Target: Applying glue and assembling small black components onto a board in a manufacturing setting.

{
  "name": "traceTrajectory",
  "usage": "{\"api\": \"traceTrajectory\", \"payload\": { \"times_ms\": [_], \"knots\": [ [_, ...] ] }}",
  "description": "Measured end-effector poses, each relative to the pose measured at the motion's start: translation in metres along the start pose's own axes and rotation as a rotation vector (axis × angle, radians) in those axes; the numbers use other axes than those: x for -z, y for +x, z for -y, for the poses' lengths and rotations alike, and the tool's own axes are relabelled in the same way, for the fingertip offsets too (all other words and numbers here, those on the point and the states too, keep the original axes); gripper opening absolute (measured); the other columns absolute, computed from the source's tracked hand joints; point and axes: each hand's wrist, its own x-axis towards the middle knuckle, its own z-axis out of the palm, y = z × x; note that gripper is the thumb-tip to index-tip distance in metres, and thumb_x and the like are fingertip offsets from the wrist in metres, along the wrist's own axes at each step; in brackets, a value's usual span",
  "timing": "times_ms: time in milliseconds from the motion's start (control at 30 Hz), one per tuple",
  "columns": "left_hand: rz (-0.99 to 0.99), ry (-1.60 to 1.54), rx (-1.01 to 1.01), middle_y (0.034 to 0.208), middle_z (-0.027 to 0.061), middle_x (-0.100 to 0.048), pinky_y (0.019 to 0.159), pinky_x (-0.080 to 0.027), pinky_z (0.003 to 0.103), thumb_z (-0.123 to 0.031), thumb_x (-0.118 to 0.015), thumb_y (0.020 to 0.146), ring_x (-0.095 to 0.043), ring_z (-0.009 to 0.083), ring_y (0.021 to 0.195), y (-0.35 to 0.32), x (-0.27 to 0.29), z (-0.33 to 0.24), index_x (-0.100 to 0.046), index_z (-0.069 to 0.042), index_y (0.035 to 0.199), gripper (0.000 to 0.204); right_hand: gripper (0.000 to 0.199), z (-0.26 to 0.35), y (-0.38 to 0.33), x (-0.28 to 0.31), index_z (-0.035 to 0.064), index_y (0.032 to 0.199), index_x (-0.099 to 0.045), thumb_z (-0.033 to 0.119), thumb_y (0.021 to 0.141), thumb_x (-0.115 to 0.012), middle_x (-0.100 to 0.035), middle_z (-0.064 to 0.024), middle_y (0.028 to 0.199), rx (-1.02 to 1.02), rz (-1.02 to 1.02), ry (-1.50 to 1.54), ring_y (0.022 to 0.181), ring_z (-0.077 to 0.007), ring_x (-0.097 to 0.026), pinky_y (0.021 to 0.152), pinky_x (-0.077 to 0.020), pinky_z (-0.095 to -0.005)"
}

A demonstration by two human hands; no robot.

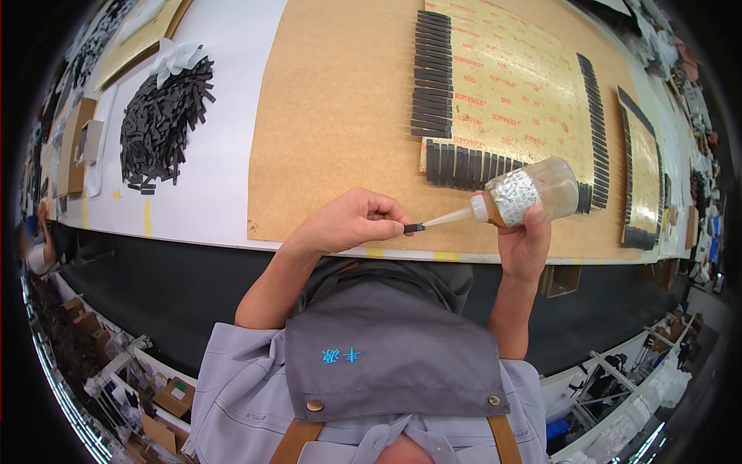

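Note:
Between the thumb and fingers of my left hand (357,222) is a small black strip (415,228), pinched near the table's front edge. My right hand (525,237) is wrapped round a clear squeeze bottle (553,188) with a pale label, tilted so its long nozzle (448,220) points left. The nozzle tip meets or nearly meets the strip's end; I cannot tell if they touch. Behind the bottle lies a yellowish board (514,93) with black strips (433,73) in rows along its edges. The bottle hides part of the front row.
A heap of loose black strips (162,127) lies on the white tabletop at the left, with a crumpled white piece (176,60) on top. Brown sheet (332,100) covers the middle of the table. A second edged board (641,178) lies at the right; a cardboard box (76,147) stands far left.

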Motion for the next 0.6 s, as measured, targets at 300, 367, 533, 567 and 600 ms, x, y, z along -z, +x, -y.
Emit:
{"api": "traceTrajectory", "payload": {
  "times_ms": [300,367,533,567,600],
  "knots": [
    [-0.021,-0.020,-0.007,0.074,-0.0014,-0.057,0.061,-0.037,0.020,-0.013,-0.060,0.082,-0.047,0.0040,0.070,-0.001,-0.001,-0.001,-0.064,0.002,0.089,0.018,0.058,-0.002,-0.002,0.004,-0.0006,0.126,-0.038,0.037,0.086,-0.057,-0.053,-0.0105,0.116,-0.015,-0.025,-0.048,0.106,-0.0241,-0.055,0.092,-0.0460,-0.0489],
    [-0.045,-0.071,-0.023,0.073,-0.0017,-0.056,0.062,-0.037,0.020,-0.012,-0.061,0.083,-0.047,0.0042,0.070,-0.001,-0.001,0.001,-0.064,0.002,0.089,0.016,0.060,0.003,-0.003,0.003,-0.0003,0.126,-0.038,0.039,0.085,-0.057,-0.053,-0.0111,0.116,-0.052,0.033,-0.078,0.106,-0.0249,-0.055,0.091,-0.0464,-0.0484],
    [-0.064,-0.144,-0.167,0.073,-0.0017,-0.055,0.057,-0.036,0.020,-0.011,-0.062,0.083,-0.045,0.0038,0.065,0.006,0.007,0.015,-0.063,0.001,0.090,0.014,0.064,0.004,-0.003,0.006,0.0023,0.127,-0.037,0.046,0.085,-0.056,-0.053,-0.0118,0.116,-0.154,0.173,0.239,0.107,-0.0278,-0.054,0.091,-0.0461,-0.0483],
    [-0.034,-0.223,-0.111,0.074,-0.0014,-0.056,0.055,-0.035,0.020,-0.010,-0.063,0.082,-0.045,0.0040,0.064,0.005,0.008,0.014,-0.063,0.001,0.091,0.013,0.064,0.005,-0.002,0.001,0.0037,0.128,-0.037,0.047,0.085,-0.056,-0.053,-0.0113,0.117,-0.107,0.101,0.192,0.108,-0.0281,-0.054,0.092,-0.0454,-0.0488],
    [-0.034,-0.220,-0.109,0.074,-0.0014,-0.056,0.055,-0.035,0.020,-0.010,-0.063,0.082,-0.045,0.0040,0.064,0.006,0.009,0.018,-0.063,0.001,0.091,0.013,0.064,0.006,-0.001,-0.002,0.0051,0.129,-0.036,0.048,0.084,-0.055,-0.053,-0.0108,0.117,-0.060,0.028,0.145,0.108,-0.0284,-0.054,0.092,-0.0447,-0.0494]
  ]
}}
